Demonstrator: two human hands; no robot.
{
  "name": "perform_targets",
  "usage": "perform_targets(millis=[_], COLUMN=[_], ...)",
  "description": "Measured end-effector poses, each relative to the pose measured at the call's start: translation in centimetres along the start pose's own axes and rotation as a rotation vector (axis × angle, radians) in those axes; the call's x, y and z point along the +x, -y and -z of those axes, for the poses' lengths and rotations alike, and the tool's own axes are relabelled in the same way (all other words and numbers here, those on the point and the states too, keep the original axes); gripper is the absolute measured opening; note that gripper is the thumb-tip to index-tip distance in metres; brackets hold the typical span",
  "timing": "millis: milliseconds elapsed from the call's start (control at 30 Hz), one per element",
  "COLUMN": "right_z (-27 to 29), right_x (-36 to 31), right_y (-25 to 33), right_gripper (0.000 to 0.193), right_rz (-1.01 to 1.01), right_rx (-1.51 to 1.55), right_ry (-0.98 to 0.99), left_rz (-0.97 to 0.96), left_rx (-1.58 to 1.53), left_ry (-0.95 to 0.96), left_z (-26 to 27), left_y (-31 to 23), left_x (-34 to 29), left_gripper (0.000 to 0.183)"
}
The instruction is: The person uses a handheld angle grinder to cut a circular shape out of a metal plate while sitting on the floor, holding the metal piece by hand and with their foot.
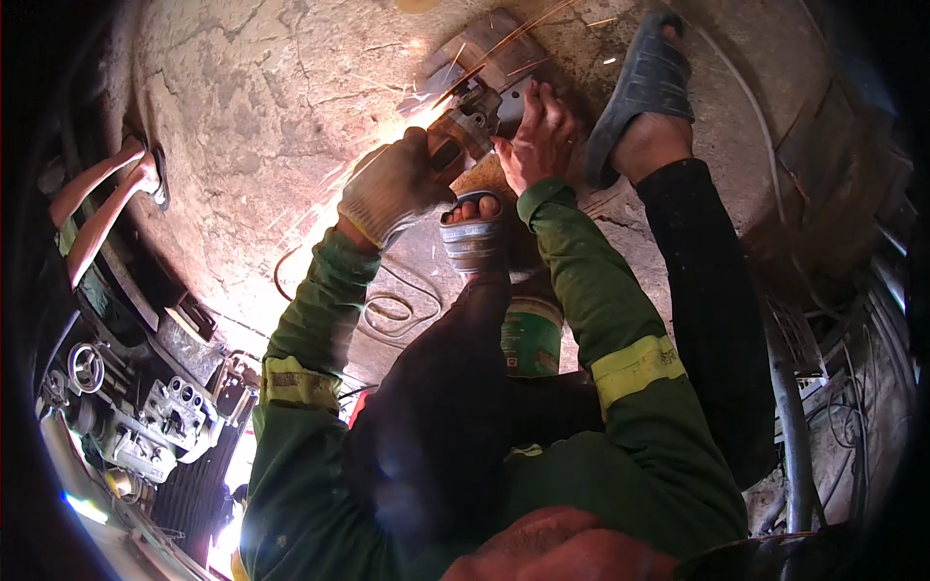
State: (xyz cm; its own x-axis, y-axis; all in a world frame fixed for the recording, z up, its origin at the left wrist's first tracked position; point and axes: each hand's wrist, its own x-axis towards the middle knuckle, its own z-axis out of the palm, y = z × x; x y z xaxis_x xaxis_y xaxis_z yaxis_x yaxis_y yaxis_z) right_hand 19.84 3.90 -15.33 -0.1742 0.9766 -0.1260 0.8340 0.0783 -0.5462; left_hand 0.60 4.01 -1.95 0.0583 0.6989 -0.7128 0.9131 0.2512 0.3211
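Floor point(232, 97) spreads out under the left hand point(397, 184) and the right hand point(538, 136). Just past them lies flat metal point(528, 58). Between them sits a power tool point(470, 126) that looks like a grinder. The left hand wraps tight round it; the right has its fingers loosely spread on or right beside the metal, and I can't tell if it presses. To do this well, I think the tool needs a firm grip, the metal must not slide, the bare hand needs covering, and sparks point(504, 46) should fly away from the toes point(477, 206).

The floor looks hard, rough and cracked. Below the hands, the green bucket point(531, 339) is round. The metal looks brown and straight-edged. The glove point(378, 194) on the left hand looks like pale, soft cloth.
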Motion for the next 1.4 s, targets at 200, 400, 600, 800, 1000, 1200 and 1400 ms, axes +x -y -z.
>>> perform_targets(millis=[200,400,600,800,1000,1200,1400], right_z=[-0.1,-0.6,1.9,1.7,2.1,0.7,0.7], right_x=[0.1,-0.1,-0.8,-9.2,-9.0,-10.4,-9.7], right_y=[0.2,-0.5,0.1,9.2,14.1,13.4,13.1], right_gripper=[0.107,0.11,0.093,0.066,0.059,0.049,0.063], right_rz=[0.009,-0.001,0.06,-0.547,-0.603,-0.598,-0.518], right_rx=[0.06,-0.022,0.096,1.358,1.517,1.349,1.512], right_ry=[0.0,0.027,-0.063,0.583,0.763,0.817,0.992], left_rz=[0.086,0.201,0.346,0.422,0.424,0.469,0.382], left_rx=[-0.052,-0.109,-0.222,-0.46,-0.618,-0.601,-0.75], left_ry=[-0.022,0.025,-0.069,-0.272,-0.347,-0.344,-0.35], left_z=[0.0,0.3,0.1,-1.5,-4.6,-6.9,-7.6], left_y=[-0.1,0.6,2.5,2.5,2.3,3.8,5.2], left_x=[-1.3,-4.0,-10.0,-12.0,-12.1,-12.1,-14.0], left_gripper=[0.065,0.074,0.077,0.073,0.066,0.064,0.063])
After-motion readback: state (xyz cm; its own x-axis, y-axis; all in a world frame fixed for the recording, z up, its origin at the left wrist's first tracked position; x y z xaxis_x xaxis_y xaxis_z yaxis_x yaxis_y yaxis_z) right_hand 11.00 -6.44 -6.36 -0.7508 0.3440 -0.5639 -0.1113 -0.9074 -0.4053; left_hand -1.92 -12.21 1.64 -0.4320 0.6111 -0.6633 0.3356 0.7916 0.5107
